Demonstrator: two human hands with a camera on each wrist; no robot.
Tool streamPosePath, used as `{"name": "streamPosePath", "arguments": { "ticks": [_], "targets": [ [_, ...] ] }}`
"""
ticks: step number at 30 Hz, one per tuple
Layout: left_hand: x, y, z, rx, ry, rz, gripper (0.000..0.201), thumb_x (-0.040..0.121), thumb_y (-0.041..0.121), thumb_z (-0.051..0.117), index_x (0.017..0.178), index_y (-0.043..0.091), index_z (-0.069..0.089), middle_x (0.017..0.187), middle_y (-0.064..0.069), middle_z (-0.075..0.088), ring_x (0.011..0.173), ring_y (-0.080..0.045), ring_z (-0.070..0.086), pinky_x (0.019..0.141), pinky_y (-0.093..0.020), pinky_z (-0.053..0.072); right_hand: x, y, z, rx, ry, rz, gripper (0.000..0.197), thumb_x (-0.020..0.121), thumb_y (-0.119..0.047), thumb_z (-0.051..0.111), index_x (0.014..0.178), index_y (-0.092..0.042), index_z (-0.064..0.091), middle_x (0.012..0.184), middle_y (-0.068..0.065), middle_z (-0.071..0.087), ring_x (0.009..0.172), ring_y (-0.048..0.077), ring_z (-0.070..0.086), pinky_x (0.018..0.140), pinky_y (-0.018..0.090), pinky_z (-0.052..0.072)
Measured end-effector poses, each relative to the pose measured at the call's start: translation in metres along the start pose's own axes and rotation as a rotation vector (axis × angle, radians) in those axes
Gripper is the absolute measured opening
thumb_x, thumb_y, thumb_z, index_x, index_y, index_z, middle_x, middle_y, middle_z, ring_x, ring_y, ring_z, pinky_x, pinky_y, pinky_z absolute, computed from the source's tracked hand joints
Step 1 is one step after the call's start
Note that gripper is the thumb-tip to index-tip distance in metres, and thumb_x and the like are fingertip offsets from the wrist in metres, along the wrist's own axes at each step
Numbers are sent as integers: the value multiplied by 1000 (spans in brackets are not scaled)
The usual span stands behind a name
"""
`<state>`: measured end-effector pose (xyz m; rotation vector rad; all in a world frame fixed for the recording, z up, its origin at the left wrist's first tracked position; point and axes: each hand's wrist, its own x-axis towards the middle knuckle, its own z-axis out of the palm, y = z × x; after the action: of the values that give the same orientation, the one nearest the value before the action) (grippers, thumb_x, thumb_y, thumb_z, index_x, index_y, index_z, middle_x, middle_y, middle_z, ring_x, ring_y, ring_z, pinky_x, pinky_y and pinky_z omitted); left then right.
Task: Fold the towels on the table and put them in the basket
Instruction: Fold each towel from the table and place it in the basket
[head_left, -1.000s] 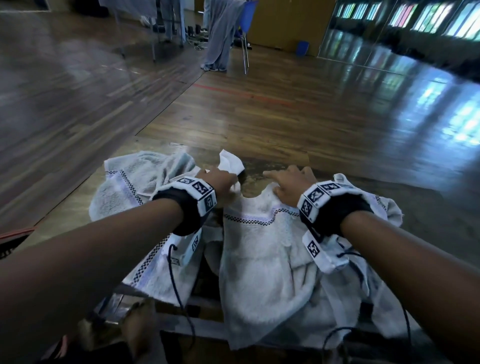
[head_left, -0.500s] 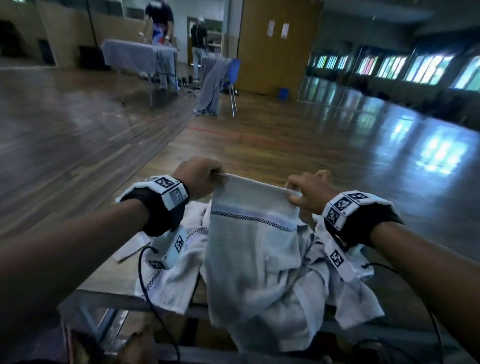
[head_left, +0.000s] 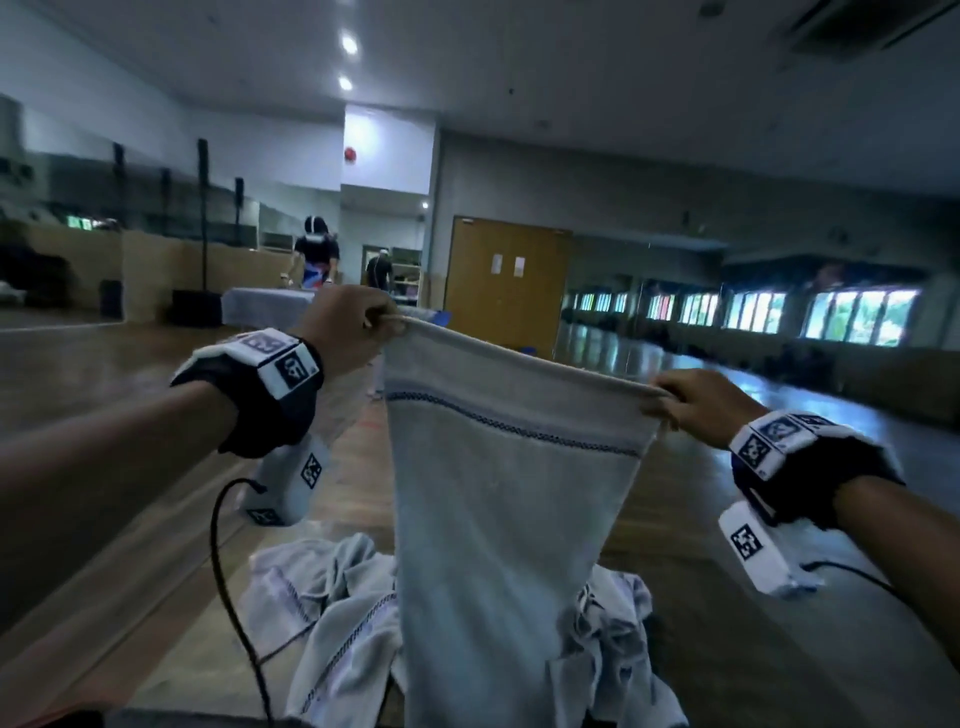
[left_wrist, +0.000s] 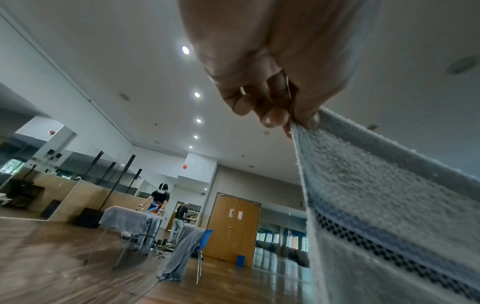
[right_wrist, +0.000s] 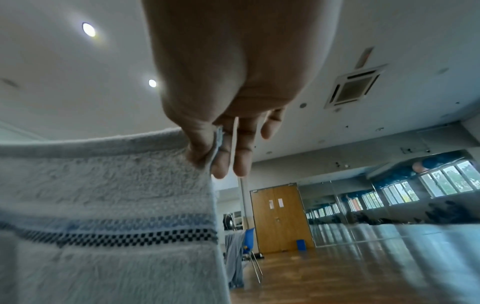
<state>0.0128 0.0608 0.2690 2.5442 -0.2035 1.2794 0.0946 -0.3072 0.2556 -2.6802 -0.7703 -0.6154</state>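
A white towel (head_left: 498, 519) with a blue and black checked band hangs in the air in front of me, stretched by its top edge. My left hand (head_left: 358, 322) pinches its top left corner, with thumb and finger on the cloth in the left wrist view (left_wrist: 298, 121). At the top right corner my right hand (head_left: 680, 397) pinches the towel (right_wrist: 103, 205) the same way (right_wrist: 207, 158). Below, several crumpled white towels (head_left: 332, 608) lie in a heap on the table (head_left: 171, 654). No basket is in view.
Black cables run from my wrist cameras down past the table's near edge. Beyond the table is a wide wooden floor (head_left: 104, 364). Far back stand a covered table (left_wrist: 127, 218), a person (left_wrist: 159, 199), a blue chair draped with cloth (left_wrist: 189, 242) and wooden doors (head_left: 506, 280).
Both hands took the towel by its far corners on the table and have lifted it high, so it now hangs spread between them. The head view has tilted up.
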Motion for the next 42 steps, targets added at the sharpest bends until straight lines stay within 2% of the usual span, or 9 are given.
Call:
{"name": "streamPosePath", "arguments": {
  "ticks": [6, 11, 20, 24, 28, 30, 33, 38, 42],
  "targets": [
    [18, 42, -68, -154, 81, -29, 5, 85, 17, 65, 83, 13, 68, 67, -4, 68, 45, 3, 59, 46, -11, 46, -11, -21, -92, 157, 242, 33, 10, 85, -13, 64, 76, -16, 66, 57, 3, 63, 46, 16, 58, 52, 26, 45],
    [35, 72, -128, -293, 99, -15, 6, 84, 19, 67, 80, 21, 65, 72, 1, 68, 51, -9, 68, 46, -17, 52, -27, -34, -155, 564, 361, 46, 16, 81, 0, 66, 83, -11, 55, 71, 13, 65, 44, 13, 65, 37, 22, 48],
    [60, 70, -141, -287, 24, -18, 12, 83, 15, 67, 76, 20, 61, 84, -10, 69, 61, -22, 69, 59, -34, 58, -13, -32, -179, 759, 271, 86, 8, 88, 4, 55, 86, -4, 52, 71, 18, 65, 50, 18, 69, 42, 21, 53],
    [46, 38, -87, -216, -233, -100, 7, 81, 9, 67, 79, 9, 61, 82, -17, 68, 68, -28, 68, 67, -40, 59, 7, -10, -129, 661, 52, 159, 8, 88, 3, 56, 85, -3, 51, 60, 11, 70, 55, 20, 70, 46, 25, 56],
    [26, 14, -52, -377, -427, -236, 12, 78, 1, 69, 76, 6, 58, 78, -12, 65, 60, -13, 66, 54, -21, 54, 21, 4, -91, 568, 27, 200, 6, 87, -2, 59, 87, -5, 54, 75, 14, 71, 74, 28, 71, 74, 42, 57],
    [27, 7, -52, -353, -373, -214, 14, 75, 6, 72, 77, 6, 58, 79, -10, 66, 67, -18, 65, 58, -22, 55, 24, 4, -87, 538, 89, 163, 7, 87, -5, 60, 85, -8, 55, 82, 12, 68, 76, 22, 70, 74, 37, 58],
    [38, 10, -63, -333, -211, -126, 12, 78, 7, 68, 79, 9, 56, 82, -9, 62, 73, -23, 63, 54, -19, 54, 27, -8, -100, 397, 321, 78, 15, 88, -10, 61, 77, -18, 54, 76, -2, 61, 53, -5, 62, 49, 8, 45],
    [69, 37, -98, -473, 147, -69, 20, 85, 15, 64, 72, 23, 51, 85, -11, 65, 80, -26, 68, 71, -42, 57, 30, -30, -143, 540, 686, 6, 9, 91, -11, 56, 99, -8, 58, 90, 7, 61, 65, 12, 60, 51, 15, 50],
    [84, 59, -131, -472, 163, 3, 15, 90, 19, 58, 78, 24, 51, 81, -3, 67, 65, -4, 68, 59, -20, 57, 29, -35, -172, 697, 739, -41, 7, 91, -12, 56, 85, -17, 55, 73, 0, 62, 47, 0, 63, 43, 13, 50]
  ]
}}
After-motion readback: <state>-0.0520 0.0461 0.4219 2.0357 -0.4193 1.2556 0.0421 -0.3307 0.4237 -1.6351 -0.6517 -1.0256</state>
